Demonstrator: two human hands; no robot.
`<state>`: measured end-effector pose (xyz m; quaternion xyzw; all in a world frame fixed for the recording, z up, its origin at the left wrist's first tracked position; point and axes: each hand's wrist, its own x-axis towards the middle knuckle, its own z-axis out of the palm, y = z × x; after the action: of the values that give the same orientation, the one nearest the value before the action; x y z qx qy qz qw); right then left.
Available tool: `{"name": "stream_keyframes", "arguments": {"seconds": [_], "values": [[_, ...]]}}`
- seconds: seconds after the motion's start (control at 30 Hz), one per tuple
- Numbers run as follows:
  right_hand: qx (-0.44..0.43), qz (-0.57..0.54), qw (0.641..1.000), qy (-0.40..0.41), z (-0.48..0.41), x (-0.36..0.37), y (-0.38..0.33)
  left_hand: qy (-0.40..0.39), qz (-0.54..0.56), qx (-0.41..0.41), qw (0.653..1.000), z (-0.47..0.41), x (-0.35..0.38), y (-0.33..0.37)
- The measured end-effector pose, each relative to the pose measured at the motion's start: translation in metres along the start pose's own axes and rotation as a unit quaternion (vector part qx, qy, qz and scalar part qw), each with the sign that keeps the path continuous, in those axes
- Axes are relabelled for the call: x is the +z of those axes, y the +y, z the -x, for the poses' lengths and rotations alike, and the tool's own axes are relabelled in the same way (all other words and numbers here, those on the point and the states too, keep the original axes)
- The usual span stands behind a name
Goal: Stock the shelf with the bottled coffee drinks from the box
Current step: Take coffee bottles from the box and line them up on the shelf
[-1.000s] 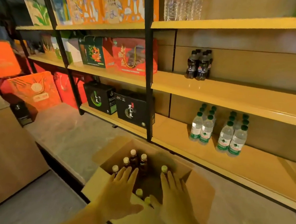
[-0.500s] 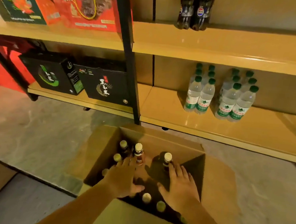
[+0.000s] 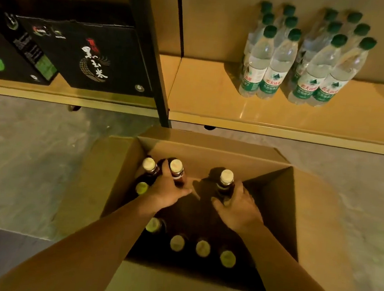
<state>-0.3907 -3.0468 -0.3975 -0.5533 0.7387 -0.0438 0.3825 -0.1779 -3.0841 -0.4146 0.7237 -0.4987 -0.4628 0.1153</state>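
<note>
Gripping coffee bottles point(image 3: 225, 184) in the box point(image 3: 209, 155), left hand point(image 3: 166, 191) and right hand point(image 3: 239, 206) each clasp one; the shelf point(image 3: 210, 97) holds none yet.

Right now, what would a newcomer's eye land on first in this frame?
Two bare forearms reach into an open cardboard box on the floor. The left hand grips a pale-capped coffee bottle and the right hand grips a second coffee bottle, both near the box's far end. Behind it, green-capped water bottles stand in two clusters on the right of the low shelf, with black cartons to the left.
</note>
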Motion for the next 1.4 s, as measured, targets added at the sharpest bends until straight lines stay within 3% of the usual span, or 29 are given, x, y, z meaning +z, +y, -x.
{"name": "stream_keyframes", "arguments": {"seconds": [0.27,0.4,0.67,0.83,1.07,1.4], "values": [[0.028,-0.121,0.992,0.038,-0.029,0.017,0.005,0.113,-0.023,0.024,0.993,-0.035,0.020,-0.010],[0.031,-0.144,0.988,0.053,-0.034,0.020,0.006,0.064,-0.082,0.032,0.994,-0.037,0.029,-0.015],[0.018,-0.175,0.982,0.072,-0.040,0.024,0.011,0.007,-0.025,0.027,0.999,-0.041,0.030,-0.017],[-0.005,-0.186,0.980,0.077,-0.026,0.006,0.006,-0.032,-0.024,0.072,0.997,-0.022,0.014,-0.006],[-0.074,-0.219,0.970,0.078,0.026,-0.053,-0.025,-0.043,-0.030,0.148,0.988,0.029,-0.035,0.057],[-0.140,-0.288,0.934,0.157,0.124,-0.183,-0.059,-0.052,-0.044,0.267,0.961,0.109,-0.096,0.178]]}}
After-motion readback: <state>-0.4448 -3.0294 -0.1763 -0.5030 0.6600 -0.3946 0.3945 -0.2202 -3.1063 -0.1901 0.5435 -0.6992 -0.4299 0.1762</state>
